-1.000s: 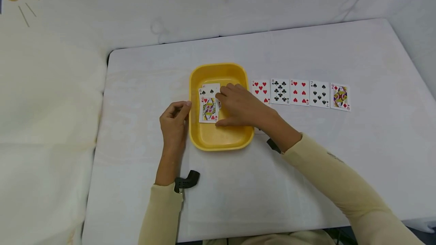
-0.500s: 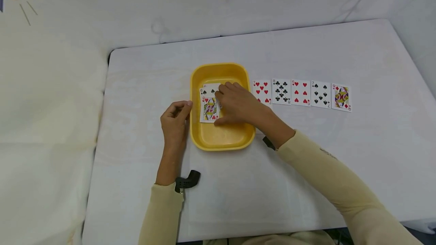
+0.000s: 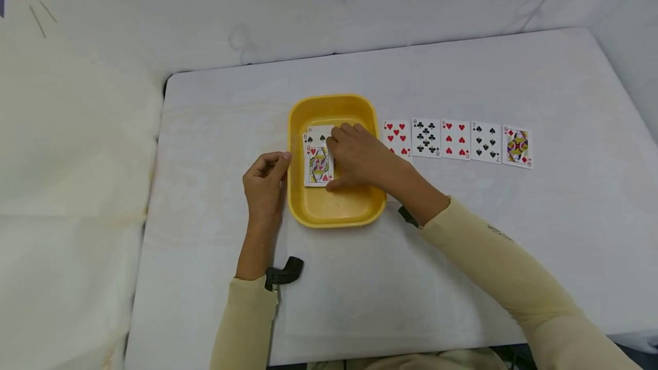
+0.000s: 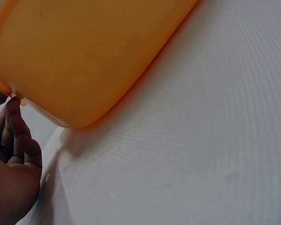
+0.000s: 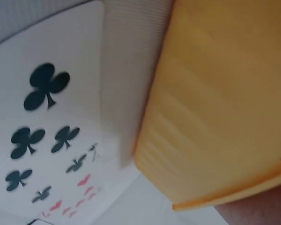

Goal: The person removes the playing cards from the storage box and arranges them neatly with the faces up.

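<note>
A yellow tray (image 3: 336, 210) sits mid-table and holds a queen of hearts (image 3: 319, 165) lying over a six of spades (image 3: 315, 137). My right hand (image 3: 360, 156) reaches into the tray. Its fingers curl over the far edge of the cards and its thumb is at their near edge, hiding what lies under the palm. My left hand (image 3: 264, 184) is beside the tray's left wall, and its fingertips (image 4: 13, 105) pinch the rim. The left wrist view shows the tray's outer wall (image 4: 84, 51). The right wrist view shows the tray wall (image 5: 220, 103) beside a clubs card (image 5: 42, 140).
Several cards lie face up in a row right of the tray: seven of hearts (image 3: 396, 139), eight of clubs (image 3: 425, 137), six of hearts (image 3: 454, 139), seven of spades (image 3: 485, 142), queen of diamonds (image 3: 516, 146). The white table (image 3: 360, 301) ends at padded white walls.
My right hand has edged very slightly left over the cards in the tray. The left hand and the row of cards have not moved.
</note>
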